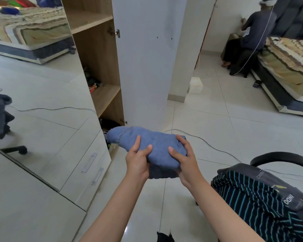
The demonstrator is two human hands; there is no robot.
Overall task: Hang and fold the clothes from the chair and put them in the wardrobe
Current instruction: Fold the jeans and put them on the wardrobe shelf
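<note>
A folded blue denim garment (pixel 147 142) is held in front of me at waist height. My left hand (pixel 138 161) grips its near left edge and my right hand (pixel 185 159) grips its near right edge, thumbs on top. The wardrobe (pixel 98 55) stands open ahead on the left, with wooden shelves and its white door (pixel 147 58) swung towards me. The garment's far end points at the lowest compartment. At the lower right, the chair (pixel 283 158) carries a pile with a dark teal-striped shirt (pixel 252 194) and a grey garment.
A mirrored wardrobe door (pixel 33 84) on the left reflects a bed and a chair. White drawers (pixel 87 170) sit below it. A cable (pixel 208 144) trails across the tiled floor. A bed (pixel 287 67) and a seated person (pixel 248 35) are at the far right.
</note>
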